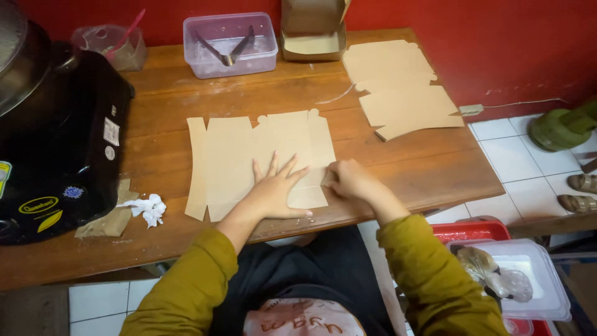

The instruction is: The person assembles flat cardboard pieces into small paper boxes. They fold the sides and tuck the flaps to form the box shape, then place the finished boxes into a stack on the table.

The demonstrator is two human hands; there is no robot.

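A flat, unfolded brown cardboard box blank (249,155) lies on the wooden table (410,168) in front of me. My left hand (273,186) presses flat on its lower right part, fingers spread. My right hand (348,179) pinches the blank's right edge flap with closed fingers. Both arms wear mustard-yellow sleeves.
A stack of more flat blanks (398,87) lies at the back right. A folded brown box (313,31) and a clear tub holding tongs (230,43) stand at the back. A large black appliance (56,130) fills the left. Crumpled white tissue (148,208) lies by it. Plastic containers (522,274) sit on the floor, right.
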